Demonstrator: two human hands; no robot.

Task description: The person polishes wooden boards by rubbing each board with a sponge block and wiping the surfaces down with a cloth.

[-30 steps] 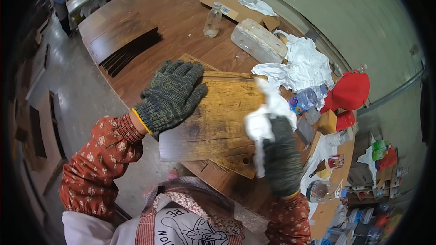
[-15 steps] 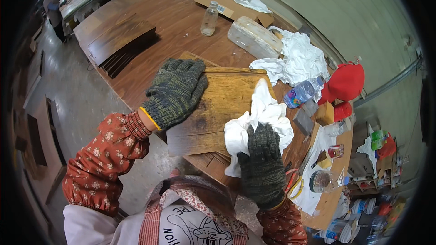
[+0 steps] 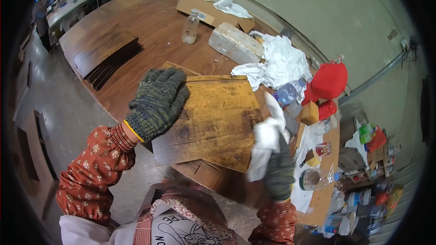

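A brown wooden board (image 3: 209, 122) with dark, worn-looking grain lies in front of me on top of other boards (image 3: 238, 156). My left hand (image 3: 159, 102), in a dark knitted glove with a yellow cuff edge, holds the board by its left side; the thumb is hidden. At the board's right edge, my right hand (image 3: 279, 172) in a similar glove grips a crumpled white cloth (image 3: 265, 138). Motion smears both this hand and the cloth, and part of the cloth hangs beside the board.
Further left on the table (image 3: 154, 27) sits a stack of dark boards (image 3: 106, 54). Behind my board are a clear bottle (image 3: 190, 27), a whitish block (image 3: 236, 43) and white rags (image 3: 288, 61). A plastic bottle (image 3: 288, 93), a red object (image 3: 329, 81) and a jar (image 3: 313, 179) stand right.
My right hand has swept the white cloth from the board's surface to its right edge, uncovering the lower right corner. My left hand keeps its hold; the whole view has shifted slightly.
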